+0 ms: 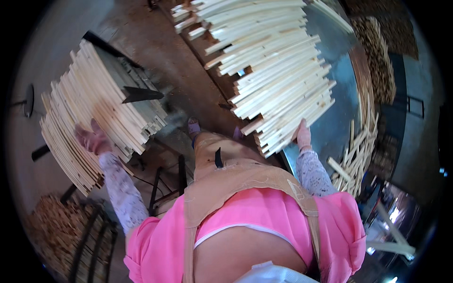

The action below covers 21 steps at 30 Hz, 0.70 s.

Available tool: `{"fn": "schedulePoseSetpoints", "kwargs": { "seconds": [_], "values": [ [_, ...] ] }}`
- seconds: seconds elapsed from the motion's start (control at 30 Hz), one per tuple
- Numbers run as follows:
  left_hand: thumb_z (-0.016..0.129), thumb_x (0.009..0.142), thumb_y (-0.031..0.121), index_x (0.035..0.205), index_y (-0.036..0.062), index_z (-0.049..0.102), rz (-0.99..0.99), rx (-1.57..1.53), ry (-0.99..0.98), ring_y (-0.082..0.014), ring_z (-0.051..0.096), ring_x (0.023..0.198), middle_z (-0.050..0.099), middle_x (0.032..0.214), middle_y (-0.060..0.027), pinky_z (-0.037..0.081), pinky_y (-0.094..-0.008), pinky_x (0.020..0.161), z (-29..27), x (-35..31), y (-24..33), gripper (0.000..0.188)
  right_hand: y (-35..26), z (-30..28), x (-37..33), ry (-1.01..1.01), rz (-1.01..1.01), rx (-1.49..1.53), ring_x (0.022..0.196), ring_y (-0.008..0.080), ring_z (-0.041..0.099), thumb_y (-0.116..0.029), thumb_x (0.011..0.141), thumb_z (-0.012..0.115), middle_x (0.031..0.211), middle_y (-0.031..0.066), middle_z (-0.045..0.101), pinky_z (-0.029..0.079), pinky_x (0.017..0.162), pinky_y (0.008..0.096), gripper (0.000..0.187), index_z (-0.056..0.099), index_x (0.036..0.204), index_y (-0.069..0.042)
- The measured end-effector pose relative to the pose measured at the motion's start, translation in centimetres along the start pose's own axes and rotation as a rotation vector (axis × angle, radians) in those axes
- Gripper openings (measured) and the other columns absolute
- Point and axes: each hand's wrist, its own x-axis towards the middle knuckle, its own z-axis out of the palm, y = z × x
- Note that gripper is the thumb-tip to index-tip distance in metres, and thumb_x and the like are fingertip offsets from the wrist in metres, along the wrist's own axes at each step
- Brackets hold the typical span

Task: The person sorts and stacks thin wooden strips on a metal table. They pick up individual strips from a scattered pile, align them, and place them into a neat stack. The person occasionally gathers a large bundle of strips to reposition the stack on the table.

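Observation:
My left hand (93, 137) lies on a stack of pale wooden strips (101, 94) at the left, with its fingers spread. Those strips sit side by side in a rack with black metal arms (141, 94). On the right, my right hand (302, 134) touches the near right ends of many more wooden strips (283, 85) laid out on a metal table (335, 113). Its fingers look stretched out along the strip ends, though part of the hand is seen edge-on. The table strips lie roughly parallel, their ends uneven.
Loose strips (354, 160) lie in a jumbled heap beyond the table at the right. Stacked wood pieces (375, 56) stand behind it. At the lower left is another pile of wood pieces (56, 231) beside a dark metal frame (89, 240). A round-based stand (29, 100) is at far left.

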Motion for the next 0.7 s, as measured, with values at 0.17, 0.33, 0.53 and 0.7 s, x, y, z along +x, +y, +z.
{"fn": "schedulePoseSetpoints", "kwargs": {
  "seconds": [0.17, 0.33, 0.53, 0.7],
  "values": [
    [0.076, 0.097, 0.012, 0.145, 0.0008, 0.060, 0.309, -1.173, -0.533, -0.0292, 0.064, 0.132, 0.067, 0.141, -0.0158, 0.049, -0.0405, 0.116, -12.9, -9.0, 20.7, 0.052, -4.8, 3.6, -4.8, 0.098, -0.056, -0.150, 0.126, 0.0423, 0.066, -0.057, 0.106, 0.058, 0.137, 0.0274, 0.070, 0.049, 0.109, 0.0421, 0.077, 0.055, 0.147, 0.008],
    [0.065, 0.105, 0.038, 0.168, 0.0086, 0.037, 0.229, -1.181, -1.301, -0.0331, 0.055, 0.143, 0.057, 0.156, -0.0207, 0.042, -0.0376, 0.118, -11.7, -16.1, 36.6, 0.075, -2.0, 1.4, -2.0, 0.141, -0.131, -0.293, 0.129, 0.0566, 0.061, -0.062, 0.103, 0.054, 0.140, 0.0365, 0.064, 0.049, 0.111, 0.0536, 0.076, 0.054, 0.148, -0.001],
    [0.062, 0.101, 0.015, 0.164, -0.0002, 0.034, 0.004, -1.437, -1.318, -0.0267, 0.050, 0.141, 0.050, 0.155, -0.0175, 0.041, -0.0358, 0.119, -17.0, -21.4, 38.4, 0.071, -1.1, -2.3, -0.3, 0.094, -0.032, -0.446, 0.127, 0.0518, 0.065, -0.067, 0.101, 0.054, 0.132, 0.0349, 0.070, 0.050, 0.110, 0.0524, 0.084, 0.051, 0.155, -0.003],
    [0.071, 0.095, 0.027, 0.142, 0.0143, 0.061, 0.836, -1.203, -1.424, -0.0373, 0.062, 0.122, 0.066, 0.131, -0.0161, 0.056, -0.0510, 0.097, -18.6, -25.2, 36.5, 0.049, 1.2, -11.7, 3.7, -0.121, 0.035, -0.643, 0.125, 0.0501, 0.066, -0.065, 0.103, 0.054, 0.129, 0.0331, 0.071, 0.053, 0.108, 0.0525, 0.074, 0.060, 0.145, -0.006]
  ]
}}
